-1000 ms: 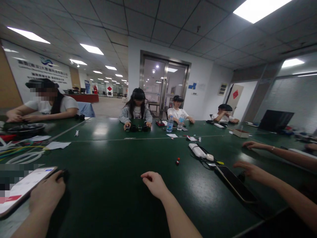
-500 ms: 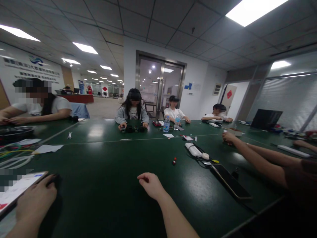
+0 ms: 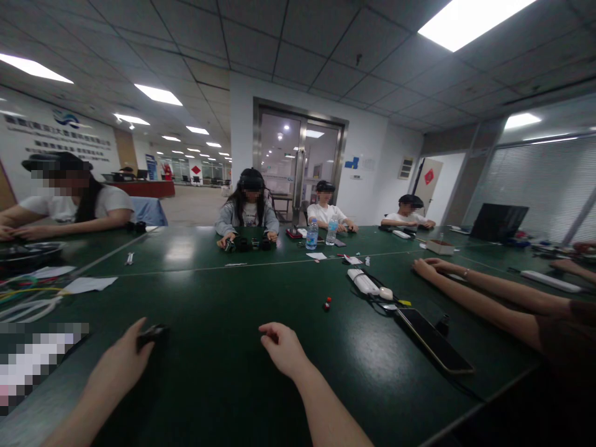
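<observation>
1. On the near left of the green table (image 3: 209,292), a small black object (image 3: 157,334) sits at the fingertips of the left hand (image 3: 120,363); it is too dark and blurred for me to say what it is.
2. From that grip it juts toward the right, its long axis running roughly left to right. I read the left thumb and forefinger as closed on it, but whether it also touches the tabletop I cannot tell.
3. Across a bare stretch to the right is the right hand (image 3: 285,352), loosely curled, fingers pointing far and left. I see nothing in it, though its palm is hidden from me. The left hand is plainly nearer the object, whose free end faces the right hand's side.
4. Left of the left hand lies a bright flat device (image 3: 37,363), mostly masked.
5. Farther right and beyond the right hand is a small red-topped item (image 3: 328,303), then a white power strip (image 3: 363,282) and a dark phone (image 3: 435,341).
6. At the right, a co-worker's forearms (image 3: 493,298) rest along the table.
</observation>
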The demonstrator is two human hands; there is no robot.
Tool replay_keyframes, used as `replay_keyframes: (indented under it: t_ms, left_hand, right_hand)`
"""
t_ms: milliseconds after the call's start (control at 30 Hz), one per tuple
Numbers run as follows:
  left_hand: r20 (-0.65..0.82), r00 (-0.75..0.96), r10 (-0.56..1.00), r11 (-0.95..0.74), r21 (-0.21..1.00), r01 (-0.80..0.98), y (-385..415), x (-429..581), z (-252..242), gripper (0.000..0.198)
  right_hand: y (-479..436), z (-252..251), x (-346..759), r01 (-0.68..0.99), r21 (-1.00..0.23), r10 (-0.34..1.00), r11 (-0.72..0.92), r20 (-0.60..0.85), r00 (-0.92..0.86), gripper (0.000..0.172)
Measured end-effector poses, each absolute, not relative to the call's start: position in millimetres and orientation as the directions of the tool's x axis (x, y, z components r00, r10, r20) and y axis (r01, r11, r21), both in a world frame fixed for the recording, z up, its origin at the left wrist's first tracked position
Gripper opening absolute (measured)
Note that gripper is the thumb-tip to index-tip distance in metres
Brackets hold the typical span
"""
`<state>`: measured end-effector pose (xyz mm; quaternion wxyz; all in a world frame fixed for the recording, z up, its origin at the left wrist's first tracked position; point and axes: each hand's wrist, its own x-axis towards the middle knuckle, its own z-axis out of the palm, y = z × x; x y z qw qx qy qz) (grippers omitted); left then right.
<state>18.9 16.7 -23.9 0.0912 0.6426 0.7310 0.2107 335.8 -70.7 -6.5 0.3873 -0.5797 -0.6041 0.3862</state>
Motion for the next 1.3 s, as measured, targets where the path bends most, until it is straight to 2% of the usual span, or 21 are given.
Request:
replay_keyframes:
  t_ms: [100, 200, 267, 333, 533, 700, 767, 867, 967, 1033, 1133, 1300]
  left_hand:
    - [0.014, 0.268, 0.963, -0.228, 0.572, 0.788, -18, 89, -14, 0.059]
    - [-0.034, 0.478, 0.878, -0.329, 0.683, 0.652, -44, 132, -13, 0.063]
    - [-0.05, 0.526, 0.849, -0.333, 0.723, 0.606, -52, 140, -13, 0.061]
    - [-0.066, 0.547, 0.834, -0.323, 0.747, 0.582, -53, 138, -12, 0.056]
    - [-0.016, 0.646, 0.763, -0.416, 0.752, 0.51, -49, 129, -10, 0.043]
    - [-0.045, 0.635, 0.771, -0.407, 0.732, 0.546, -50, 131, -7, 0.041]
    - [-0.06, 0.63, 0.775, -0.4, 0.725, 0.561, -52, 132, -2, 0.041]
    - [-0.088, 0.628, 0.773, -0.373, 0.738, 0.563, -56, 131, 7, 0.041]
    - [-0.11, 0.629, 0.77, -0.345, 0.757, 0.554, -59, 130, 13, 0.041]
    - [-0.109, 0.622, 0.775, -0.339, 0.76, 0.555, -59, 130, 14, 0.041]
    - [-0.078, 0.625, 0.777, -0.365, 0.753, 0.548, -56, 130, 9, 0.04]
    - [-0.014, 0.64, 0.768, -0.428, 0.732, 0.529, -52, 131, -3, 0.04]
  right_hand:
    - [-74, 0, 332, 0.449, -0.885, 0.992, 0.125, 0.118, -0.045, 0.032]
    - [-77, 5, 328, 0.514, -0.821, 0.963, 0.249, 0.154, -0.22, 0.039]
    - [-77, 7, 327, 0.553, -0.774, 0.928, 0.308, 0.117, -0.353, 0.042]
    - [-77, 6, 327, 0.585, -0.736, 0.904, 0.341, 0.087, -0.418, 0.038]
    - [-74, 0, 329, 0.589, -0.726, 0.899, 0.356, 0.094, -0.427, 0.031]
    - [-75, 2, 326, 0.533, -0.776, 0.905, 0.336, 0.11, -0.412, 0.025]
    - [-72, 4, 327, 0.444, -0.848, 0.94, 0.289, 0.163, -0.301, 0.023]
    - [-63, 3, 336, 0.168, -0.967, 0.973, 0.19, 0.208, 0.1, 0.024]
    - [-52, -6, 348, -0.128, -0.986, 0.931, 0.103, 0.051, 0.36, 0.031]
    - [-46, -12, 353, -0.294, -0.952, 0.916, 0.087, -0.039, 0.4, 0.035]
    - [-42, -18, 355, -0.465, -0.881, 0.93, 0.083, -0.1, 0.355, 0.038]
    - [-41, -22, 356, -0.52, -0.852, 0.935, 0.061, -0.133, 0.328, 0.035]
